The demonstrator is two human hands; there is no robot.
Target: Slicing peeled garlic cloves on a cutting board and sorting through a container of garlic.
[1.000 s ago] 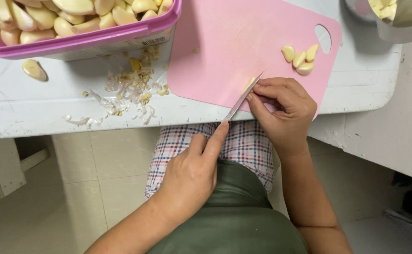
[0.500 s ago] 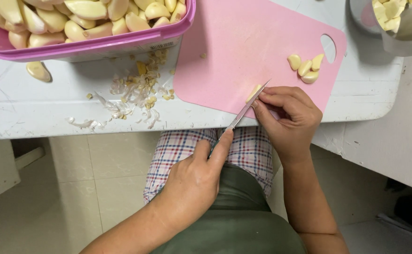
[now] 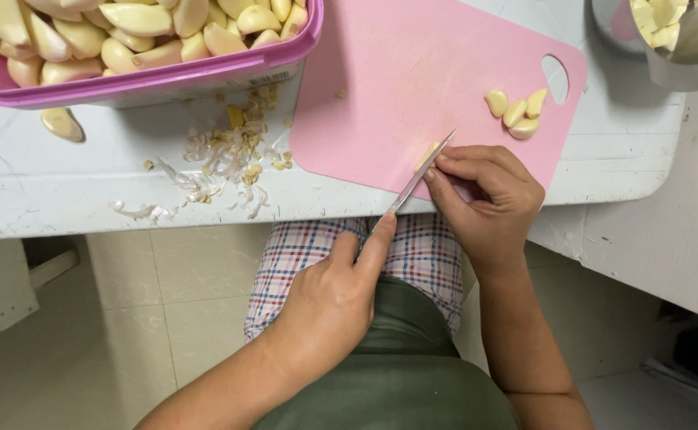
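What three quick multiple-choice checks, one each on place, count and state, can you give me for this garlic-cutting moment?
1. Where do the loose skins and trimmings lie?
A. On the table left of the cutting board
B. On the floor
C. In the metal bowl

2. How many cloves make up the small pile near the board's hole?
A. One
B. Three
C. Six

3. What does the left hand hold?
A. Nothing
B. A spoon
C. The knife

Answers: 1 A, they litter the white table beside the pink cutting board. 2 B, three cloves touch there. 3 C, its forefinger lies along the blade, against the clove pinched by the right hand.
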